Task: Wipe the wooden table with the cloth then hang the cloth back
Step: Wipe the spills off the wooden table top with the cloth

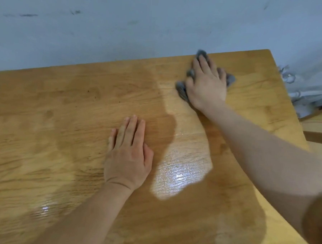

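Head view: cloth pinned under right hand at table's far right

Right hand (pixel 207 83) flat, fingers straight and spread, pressing the crumpled grey cloth (pixel 181 89) onto the wooden table (pixel 54 116), near the far right corner. Cloth edges poke out around the fingers. Left hand (pixel 128 157) lies palm down on bare wood, fingers straight and together, holding nothing. Wet glossy streak (pixel 181 171) between the two arms; grain visible. Scuffed pale wall (pixel 124 26) behind. Crumpled pale bundle (pixel 307 92) past the right edge, blurred.

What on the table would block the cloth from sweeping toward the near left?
Only the left hand, flat mid-table, lies in that path. The right hand presses the cloth near the far right corner of the table.
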